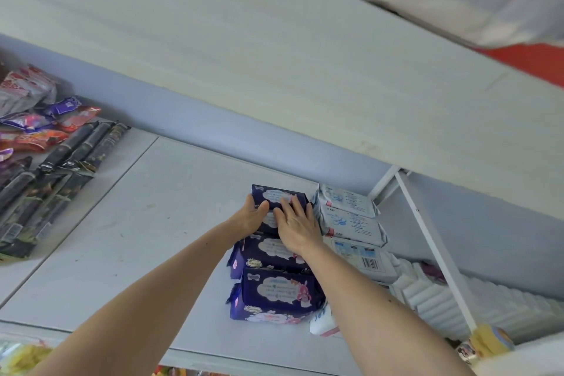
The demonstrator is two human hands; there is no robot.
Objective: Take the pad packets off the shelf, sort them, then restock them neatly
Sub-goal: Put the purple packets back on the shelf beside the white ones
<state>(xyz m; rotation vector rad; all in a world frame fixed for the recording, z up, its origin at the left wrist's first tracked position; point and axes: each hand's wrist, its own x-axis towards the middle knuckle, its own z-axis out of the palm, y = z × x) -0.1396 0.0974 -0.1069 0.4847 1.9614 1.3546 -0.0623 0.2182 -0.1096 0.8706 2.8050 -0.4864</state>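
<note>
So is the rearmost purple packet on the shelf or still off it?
On the shelf: the rearmost purple packet heads the purple row, both hands on it.

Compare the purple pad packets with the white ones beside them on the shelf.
The purple packets are dark, with pale cloud panels and a pink cartoon figure; the white packets are pale with blue print and a barcode. Both hands, left and right, rest on the rear purple packet; no hand touches the white packets. The purple row lies left of the white row. Both rows run front to back on the same shelf.
</note>
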